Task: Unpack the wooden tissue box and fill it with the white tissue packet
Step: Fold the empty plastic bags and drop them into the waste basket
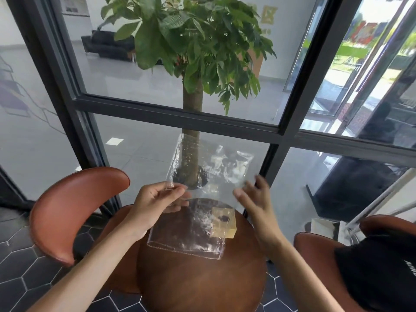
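I am looking down at a small round wooden table [202,278], with both of my bare forearms reaching out over it. My left hand [155,206] is pinching the corner of a clear plastic bag [209,167] between thumb and fingertips, and the bag is lifting up and away from me, crinkled and see-through. My right hand [256,199] is hovering just beside the bag's right edge with its fingers spread and loose; it looks slightly blurred, and I cannot tell whether it is touching the plastic.

Below the raised part, a flatter stretch of clear plastic [186,233] is lying on the tabletop; I cannot tell whether it is the same bag or a second one. A pale wooden tissue box [222,224] is sitting on the table at its right side, showing through the plastic, so I cannot tell whether it is inside or under it.

A brown leather chair [74,210] is standing at my left, another at my right with a black garment [378,273] draped on it. Behind the table is a dark-framed glass wall [175,118], and beyond the glass a leafy potted tree [191,41].
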